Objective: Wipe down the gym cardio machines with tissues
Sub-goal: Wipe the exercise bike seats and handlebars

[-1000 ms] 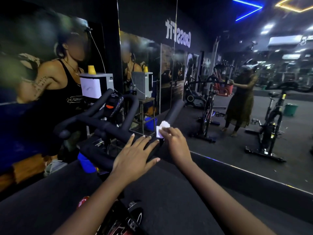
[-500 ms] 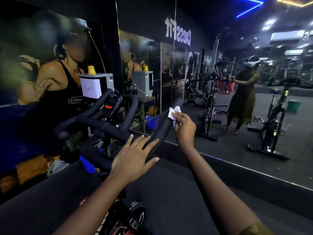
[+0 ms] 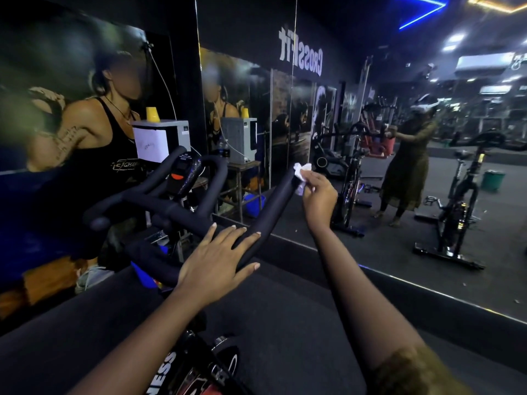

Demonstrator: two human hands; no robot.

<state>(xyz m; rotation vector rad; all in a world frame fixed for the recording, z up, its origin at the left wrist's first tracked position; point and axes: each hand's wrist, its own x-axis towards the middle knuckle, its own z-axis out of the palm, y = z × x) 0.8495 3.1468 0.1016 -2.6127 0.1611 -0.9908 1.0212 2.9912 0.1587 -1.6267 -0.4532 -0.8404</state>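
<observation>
The left hand (image 3: 219, 259) lies flat on the near bend of the spin bike's black handlebar (image 3: 269, 208), fingers straight and spread. The right hand (image 3: 318, 196) pinches a crumpled white tissue (image 3: 301, 171) between thumb and curled fingers, holding it against the far tip of the handlebar's right prong, before the wall mirror (image 3: 385, 246).

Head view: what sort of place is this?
A gym, most likely: cycle handlebars up close, another bike reflected in the wall mirror, and reversed CrossFit lettering.
</observation>
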